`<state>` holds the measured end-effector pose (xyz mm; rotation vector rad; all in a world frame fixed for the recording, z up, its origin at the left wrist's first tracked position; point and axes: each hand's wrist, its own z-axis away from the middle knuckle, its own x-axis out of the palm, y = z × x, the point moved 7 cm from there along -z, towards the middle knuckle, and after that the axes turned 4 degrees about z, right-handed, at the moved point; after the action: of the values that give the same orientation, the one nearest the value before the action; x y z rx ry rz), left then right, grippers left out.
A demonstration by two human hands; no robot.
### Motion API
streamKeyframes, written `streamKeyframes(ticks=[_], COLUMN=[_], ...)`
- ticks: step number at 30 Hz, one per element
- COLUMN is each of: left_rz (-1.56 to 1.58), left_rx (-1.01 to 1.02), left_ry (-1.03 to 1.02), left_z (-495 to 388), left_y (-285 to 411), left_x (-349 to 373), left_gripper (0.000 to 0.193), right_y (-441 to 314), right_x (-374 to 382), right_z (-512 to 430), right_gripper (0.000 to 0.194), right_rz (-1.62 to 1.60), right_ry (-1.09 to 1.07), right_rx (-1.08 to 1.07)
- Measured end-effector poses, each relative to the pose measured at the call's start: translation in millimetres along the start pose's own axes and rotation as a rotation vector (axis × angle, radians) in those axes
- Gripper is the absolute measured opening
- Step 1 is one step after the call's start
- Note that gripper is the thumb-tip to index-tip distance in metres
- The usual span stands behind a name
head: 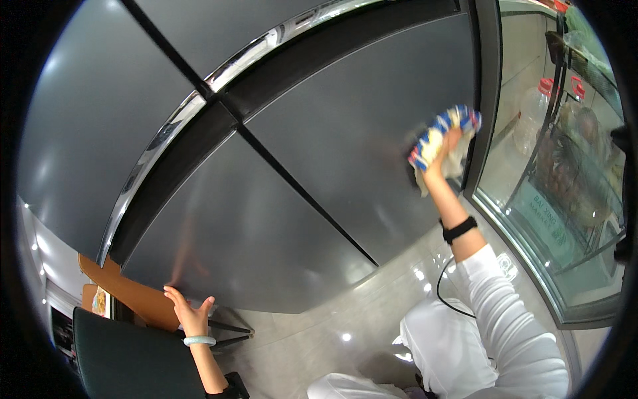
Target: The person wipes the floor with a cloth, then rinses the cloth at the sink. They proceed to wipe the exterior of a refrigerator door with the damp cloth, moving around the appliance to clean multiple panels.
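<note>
My right hand [450,143] presses a bunched cloth [427,145], patterned blue, yellow and white, against the lower right door [339,134] of a dark grey refrigerator. The cloth is close to that door's right edge, and a pale part of it hangs below my wrist. My left hand [189,311], empty with fingers spread, is at the outer edge of the lower left door [224,224]. Whether its fingertips touch the door is hard to tell. A chrome strip [249,55] curves between the upper and lower doors.
On the right stands a glass partition [503,149] in a dark frame; plastic bottles [533,114] and filled bags [573,164] show behind it. At lower left are a dark green chair [129,354] and a brown chair [139,294]. A black cable [443,294] loops near my right arm above the tiled floor [299,344].
</note>
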<state>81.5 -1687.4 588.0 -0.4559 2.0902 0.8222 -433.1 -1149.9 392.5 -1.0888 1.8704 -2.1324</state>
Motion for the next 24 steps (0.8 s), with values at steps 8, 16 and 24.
streamKeyframes(ticks=[8,16,24], left_rz=[0.064,0.017,-0.02], left_rx=[0.042,0.1,-0.01], left_ry=[-0.02,0.035,-0.026], left_z=[-7.5,-6.1,0.3], left_y=[-12.8,-19.4,-14.3], left_x=[4.8,8.4,9.2], left_gripper=[0.119,0.108,0.097], right_y=[-318.1,-138.5,69.4], right_x=[110.0,38.6,-92.8], right_z=[-18.9,-89.9,-64.9], right_gripper=[0.033,0.038,0.056], right_rz=[0.602,-0.255,0.212], right_ry=[0.007,-0.546,-0.277], right_rx=[-1.255,-0.071,-0.238])
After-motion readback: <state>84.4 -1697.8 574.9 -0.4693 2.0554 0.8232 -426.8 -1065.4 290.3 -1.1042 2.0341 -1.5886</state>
